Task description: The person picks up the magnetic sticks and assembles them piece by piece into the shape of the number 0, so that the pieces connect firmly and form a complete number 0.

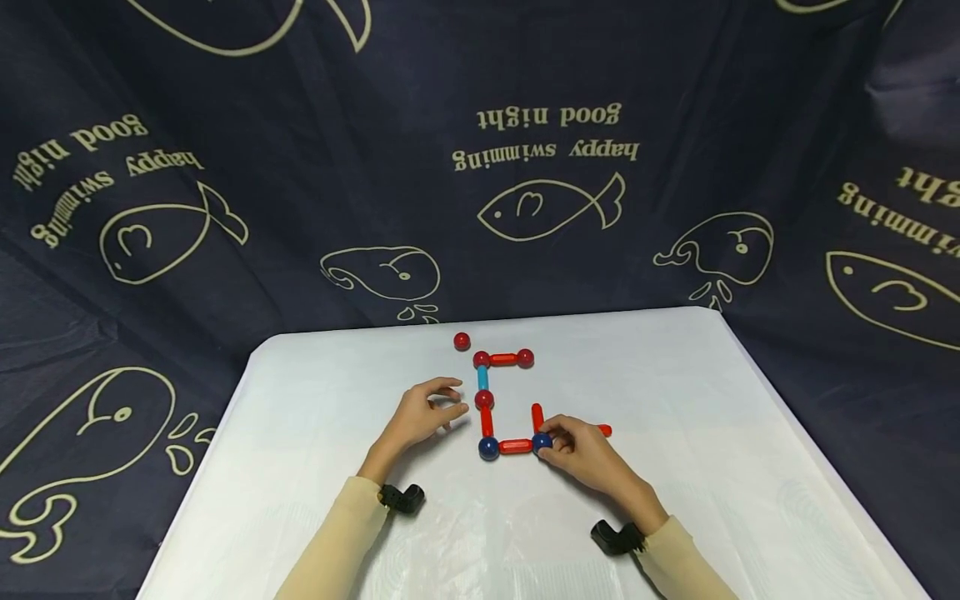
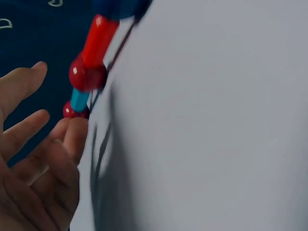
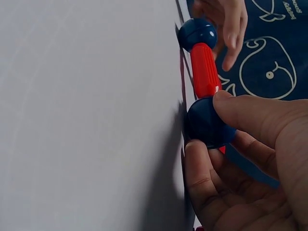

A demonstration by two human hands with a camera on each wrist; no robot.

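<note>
Magnetic-looking balls and rods lie joined in an open shape on the table. My right hand (image 1: 588, 454) pinches the right blue ball (image 3: 207, 122) between thumb and fingers. One red rod (image 1: 515, 446) links it to another blue ball (image 1: 489, 448); a second red rod (image 1: 537, 415) points away from it. Up the left side run a red rod (image 1: 487, 421), a red ball (image 1: 483, 400), a light-blue rod (image 1: 483, 379) and a corner red ball (image 1: 482, 359). My left hand (image 1: 422, 410) holds nothing, fingers loosely bent, left of that side.
From the corner, a red rod (image 1: 503, 359) leads to an end red ball (image 1: 525, 357). A separate red ball (image 1: 462, 341) lies near the far edge. Beyond my right hand shows another red rod's tip (image 1: 604, 430). Dark fish-print cloth (image 1: 375, 183) surrounds the white table (image 1: 300, 400).
</note>
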